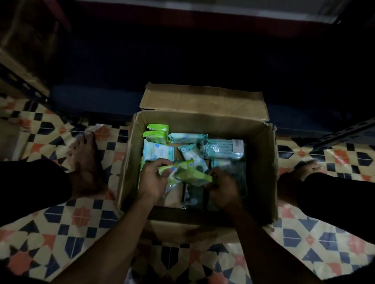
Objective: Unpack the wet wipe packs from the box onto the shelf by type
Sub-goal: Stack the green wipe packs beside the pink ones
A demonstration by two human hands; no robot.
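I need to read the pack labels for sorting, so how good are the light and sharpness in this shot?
Head view: very dim overall, the shelf nearly black; light falls mainly into the box, so the packs at its back show colour. The green pack gripped by the left hand and right hand is motion-blurred, its print unreadable. Wide-angle lens bends the floor tiles at the edges.

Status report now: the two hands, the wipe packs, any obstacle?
Left hand and right hand both grip green wipe packs inside the open box. More packs lie behind. No obstacle seen; shelf too dark to judge.
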